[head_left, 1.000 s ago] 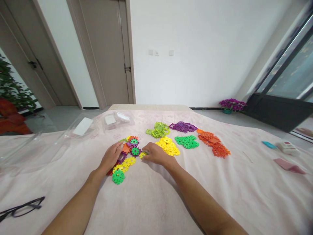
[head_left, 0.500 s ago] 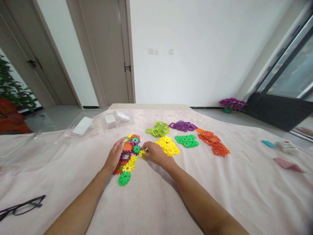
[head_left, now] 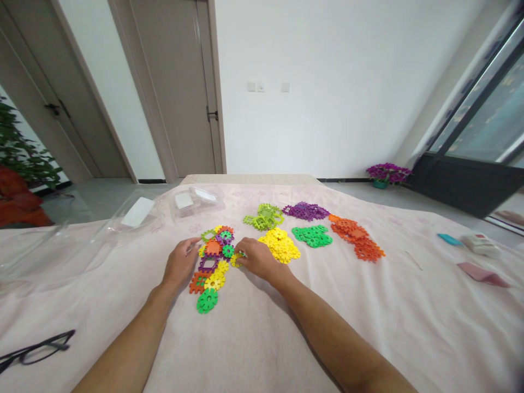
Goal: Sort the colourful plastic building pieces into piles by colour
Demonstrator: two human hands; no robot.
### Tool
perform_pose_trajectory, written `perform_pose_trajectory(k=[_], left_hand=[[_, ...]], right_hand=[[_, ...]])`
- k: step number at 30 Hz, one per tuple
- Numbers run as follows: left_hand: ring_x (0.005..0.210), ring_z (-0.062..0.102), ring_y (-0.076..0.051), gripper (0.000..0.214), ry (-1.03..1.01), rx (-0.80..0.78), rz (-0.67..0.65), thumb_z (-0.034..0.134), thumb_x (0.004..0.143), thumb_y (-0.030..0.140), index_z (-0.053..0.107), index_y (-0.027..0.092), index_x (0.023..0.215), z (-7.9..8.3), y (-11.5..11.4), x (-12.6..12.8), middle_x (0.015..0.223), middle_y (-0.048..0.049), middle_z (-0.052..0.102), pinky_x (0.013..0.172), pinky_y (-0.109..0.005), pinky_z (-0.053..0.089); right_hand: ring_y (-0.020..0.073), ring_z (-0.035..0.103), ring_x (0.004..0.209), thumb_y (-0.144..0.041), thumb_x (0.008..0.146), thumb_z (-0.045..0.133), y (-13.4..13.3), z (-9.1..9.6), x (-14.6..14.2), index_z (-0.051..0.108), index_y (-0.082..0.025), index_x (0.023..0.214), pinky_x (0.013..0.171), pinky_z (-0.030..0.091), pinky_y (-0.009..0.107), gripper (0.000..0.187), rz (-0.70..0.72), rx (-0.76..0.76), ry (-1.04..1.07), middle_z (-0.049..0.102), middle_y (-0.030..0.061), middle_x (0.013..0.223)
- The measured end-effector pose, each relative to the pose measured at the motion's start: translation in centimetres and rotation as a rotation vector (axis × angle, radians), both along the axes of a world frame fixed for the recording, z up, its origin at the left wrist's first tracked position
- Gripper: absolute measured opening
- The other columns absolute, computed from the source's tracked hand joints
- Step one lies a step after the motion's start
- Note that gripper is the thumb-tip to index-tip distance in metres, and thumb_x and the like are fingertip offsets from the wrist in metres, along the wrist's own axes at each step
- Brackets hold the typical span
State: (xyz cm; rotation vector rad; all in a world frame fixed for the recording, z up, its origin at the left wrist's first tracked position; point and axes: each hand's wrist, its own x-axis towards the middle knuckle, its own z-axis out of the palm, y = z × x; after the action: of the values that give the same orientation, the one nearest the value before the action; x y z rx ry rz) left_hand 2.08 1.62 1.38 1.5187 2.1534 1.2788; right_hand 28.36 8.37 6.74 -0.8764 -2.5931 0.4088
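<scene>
A mixed heap of coloured plastic snowflake pieces (head_left: pixel 213 262) lies on the pale pink cloth (head_left: pixel 262 338) in front of me. My left hand (head_left: pixel 180 263) rests flat on the cloth at the heap's left edge, fingers stretched toward it. My right hand (head_left: pixel 257 258) is at the heap's right edge, its fingertips pinched on a small yellow piece (head_left: pixel 236 258). Just right of that hand lies a sorted yellow pile (head_left: pixel 281 244). A lone green piece (head_left: pixel 207 301) sits nearest me.
Further sorted piles lie beyond: lime (head_left: pixel 265 216), purple (head_left: pixel 306 210), green (head_left: pixel 313 236), orange (head_left: pixel 358 238). Clear plastic boxes (head_left: pixel 164 210) stand at the back left. Black glasses (head_left: pixel 36 352) lie at the near left. Small items (head_left: pixel 478 244) sit at the far right.
My left hand has slid left off the mixed heap, uncovering orange and purple pieces. The right hand has stayed at the yellow piece, shifting only slightly.
</scene>
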Motion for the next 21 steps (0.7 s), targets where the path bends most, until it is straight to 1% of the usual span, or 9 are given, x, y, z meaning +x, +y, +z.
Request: perform_pose_trajectory(k=[3,5,8,11,16,19,21], left_hand=[[0.115,0.065,-0.024,0.041,0.066,-0.019,-0.048,0.050,0.090,0.040,0.070,0.020,0.119,-0.1,0.1,0.0,0.126,-0.0078,0.069,0.104,-0.038,0.048],[0.116,0.064,-0.024,0.042,0.114,-0.043,-0.059,0.048,0.091,0.041,0.071,0.019,0.119,-0.2,0.2,-0.1,0.126,-0.0082,0.070,0.105,-0.038,0.047],[0.120,0.062,-0.025,0.043,0.201,-0.078,-0.085,0.046,0.091,0.039,0.071,0.018,0.119,-0.4,0.5,-0.3,0.125,-0.0090,0.070,0.107,-0.039,0.044],[0.122,0.060,-0.025,0.041,0.274,-0.084,-0.121,0.044,0.092,0.037,0.071,0.019,0.117,-0.8,0.7,-0.5,0.126,-0.0086,0.070,0.109,-0.039,0.042],[0.123,0.059,-0.024,0.041,0.323,-0.082,-0.129,0.043,0.092,0.036,0.071,0.020,0.117,-1.2,0.9,-0.8,0.127,-0.0076,0.069,0.111,-0.039,0.041],[0.123,0.059,-0.024,0.042,0.335,-0.090,-0.130,0.041,0.093,0.037,0.070,0.018,0.118,-1.3,1.0,-0.8,0.128,-0.0082,0.069,0.111,-0.039,0.041],[0.123,0.058,-0.024,0.042,0.339,-0.094,-0.133,0.041,0.093,0.036,0.070,0.019,0.119,-1.3,1.0,-0.8,0.128,-0.0081,0.068,0.111,-0.039,0.040]], right_hand=[[0.0139,0.062,0.079,-0.020,0.084,0.070,0.1,0.1,0.0,0.071,-0.020,0.092,0.067,0.039,0.022,0.008,-0.041,-0.094,0.061,0.072,0.0004,0.087],[0.0128,0.061,0.073,-0.021,0.085,0.069,0.6,0.3,0.2,0.072,-0.020,0.091,0.064,0.037,0.022,0.006,-0.059,-0.143,0.115,0.072,-0.0009,0.081],[0.0128,0.062,0.072,-0.021,0.087,0.065,2.0,0.9,1.2,0.073,-0.019,0.088,0.065,0.038,0.022,0.008,-0.102,-0.142,0.176,0.072,-0.0002,0.080],[0.0140,0.063,0.075,-0.020,0.087,0.062,3.7,1.9,2.9,0.074,-0.018,0.085,0.066,0.037,0.023,0.012,-0.195,-0.109,0.195,0.073,0.0009,0.081],[0.0155,0.063,0.075,-0.022,0.086,0.059,5.8,3.1,6.3,0.074,-0.018,0.086,0.063,0.035,0.023,0.015,-0.359,-0.084,0.123,0.073,0.0021,0.081],[0.0159,0.063,0.075,-0.022,0.086,0.059,6.5,3.4,7.8,0.074,-0.017,0.086,0.062,0.034,0.024,0.016,-0.430,-0.079,0.030,0.073,0.0033,0.082],[0.0167,0.063,0.078,-0.022,0.087,0.057,6.6,3.7,8.3,0.074,-0.018,0.087,0.062,0.033,0.025,0.018,-0.498,-0.050,-0.018,0.074,0.0046,0.086]])
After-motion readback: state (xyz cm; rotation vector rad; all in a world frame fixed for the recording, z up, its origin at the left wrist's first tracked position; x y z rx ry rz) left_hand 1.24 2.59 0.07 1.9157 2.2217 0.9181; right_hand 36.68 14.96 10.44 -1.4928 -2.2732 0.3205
